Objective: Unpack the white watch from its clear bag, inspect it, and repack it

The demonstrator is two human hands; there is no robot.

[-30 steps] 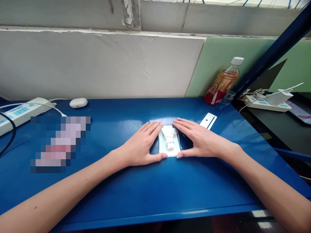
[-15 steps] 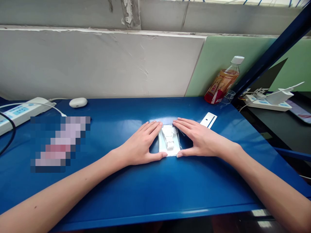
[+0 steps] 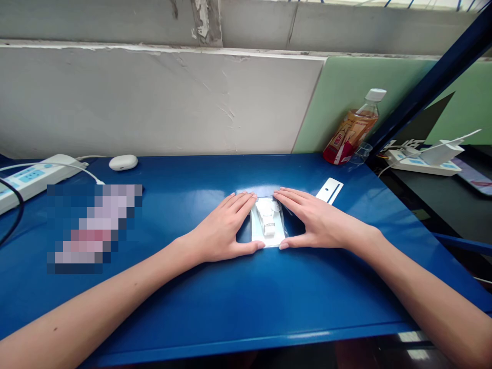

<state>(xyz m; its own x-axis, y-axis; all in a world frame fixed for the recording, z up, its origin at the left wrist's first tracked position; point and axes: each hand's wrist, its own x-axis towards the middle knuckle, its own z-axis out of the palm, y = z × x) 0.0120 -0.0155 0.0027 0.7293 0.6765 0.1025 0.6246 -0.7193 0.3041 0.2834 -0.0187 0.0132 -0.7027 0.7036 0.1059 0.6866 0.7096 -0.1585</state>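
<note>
The left hand [image 3: 226, 230] and right hand [image 3: 312, 218] are spread, thumbs apart from fingers, at opposite edges of a clear packet [image 3: 269, 225], which lies flat between them with a white object inside. Light, even contact from both sides should hold it square. Just beyond the right hand: a slotted card [image 3: 330, 190]; farther, a bottle [image 3: 350, 134]. Beneath both hands, a glossy blue table [image 3: 246, 302]; beyond the fingertips, a scuffed pale wall [image 3: 154, 102].

I count one left hand [image 3: 223, 230] and one right hand [image 3: 318, 219], both mine, making two; one packet [image 3: 259, 231], one card [image 3: 331, 188], one bottle [image 3: 351, 132], one case [image 3: 123, 163], two power strips [image 3: 34, 176], one pixelated shape [image 3: 98, 223], one desk [image 3: 249, 292].
</note>
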